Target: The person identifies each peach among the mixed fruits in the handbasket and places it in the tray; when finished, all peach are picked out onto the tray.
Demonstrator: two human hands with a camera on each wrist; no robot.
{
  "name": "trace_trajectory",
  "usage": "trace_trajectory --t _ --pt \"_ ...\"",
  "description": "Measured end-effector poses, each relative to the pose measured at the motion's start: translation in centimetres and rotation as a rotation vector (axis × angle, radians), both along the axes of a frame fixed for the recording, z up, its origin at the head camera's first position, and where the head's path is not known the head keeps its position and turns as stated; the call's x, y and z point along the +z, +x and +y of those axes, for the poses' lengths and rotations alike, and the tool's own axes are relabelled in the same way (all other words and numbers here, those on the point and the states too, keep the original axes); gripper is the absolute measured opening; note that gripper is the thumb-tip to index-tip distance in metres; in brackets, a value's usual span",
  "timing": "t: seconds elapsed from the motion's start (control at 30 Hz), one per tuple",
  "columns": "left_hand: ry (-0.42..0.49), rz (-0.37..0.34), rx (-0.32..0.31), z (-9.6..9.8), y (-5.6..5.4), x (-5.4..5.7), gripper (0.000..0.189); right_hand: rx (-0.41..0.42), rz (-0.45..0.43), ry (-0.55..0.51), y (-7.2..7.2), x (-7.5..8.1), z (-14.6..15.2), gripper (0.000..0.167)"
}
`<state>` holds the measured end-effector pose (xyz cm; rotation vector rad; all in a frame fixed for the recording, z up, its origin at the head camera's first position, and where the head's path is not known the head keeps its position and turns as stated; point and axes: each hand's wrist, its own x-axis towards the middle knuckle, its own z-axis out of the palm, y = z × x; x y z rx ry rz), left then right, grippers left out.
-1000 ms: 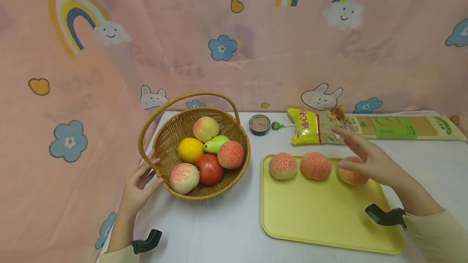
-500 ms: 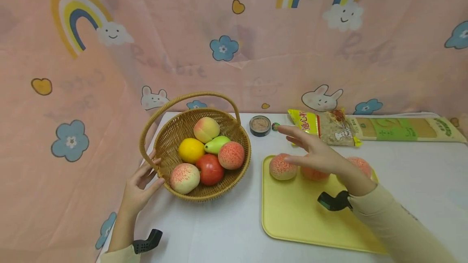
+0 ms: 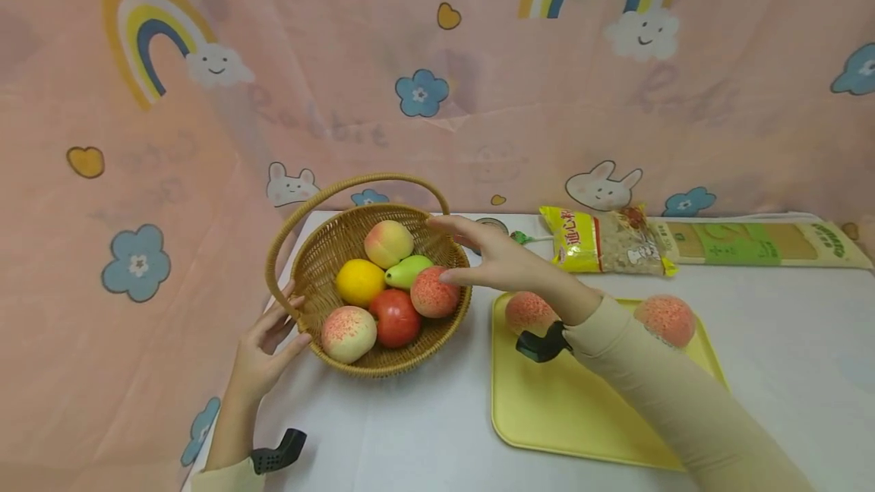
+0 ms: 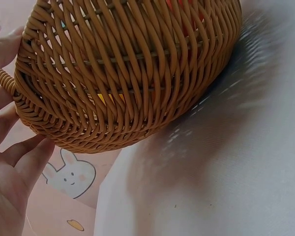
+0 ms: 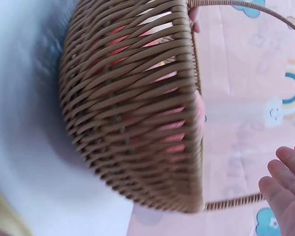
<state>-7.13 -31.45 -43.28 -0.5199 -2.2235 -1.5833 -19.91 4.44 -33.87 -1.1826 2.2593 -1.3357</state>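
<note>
Head; left hand [image 3: 263, 355] holds basket [image 3: 342, 232]; yellow bag [image 3: 579, 243] reads 通心粉

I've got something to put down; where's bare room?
Bare: white tablecloth in front of the wicker basket, left of the yellow tray; also the tray's near-left part, beside the right sleeve. Crowded: the tray's far side, with peaches; the table's back, with round container, lollipop, macaroni bag and noodle packet; the basket, holding fruit.
</note>
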Motion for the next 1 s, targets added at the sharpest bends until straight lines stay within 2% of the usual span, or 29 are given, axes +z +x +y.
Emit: trace_trajectory --t 0.23,0.37,0.53,0.8,1.0 --pt "-0.001 0.015 -0.003 -0.1 -0.1 0.0 0.05 0.003 -0.007 0.013 -1.5 1.4 -3.8 0.074" --pt "-0.012 0.002 0.01 -0.1 -0.1 0.0 0.05 -0.008 -0.003 0.027 -2.4 1.5 -5.5 0.073" --pt "-0.005 -0.017 0.028 -0.1 -0.1 0.1 0.051 -0.042 -0.041 0.065 -3.2 1.4 -7.2 0.073" --pt "0.041 0.054 -0.023 -0.1 -0.2 -0.1 0.049 -0.063 -0.124 0.071 -3.8 1.2 -9.0 0.076" --pt "0.02 0.047 -0.018 0.0 -0.2 0.0 0.05 -0.099 -0.164 0.109 -4.4 0.2 -9.3 0.074"
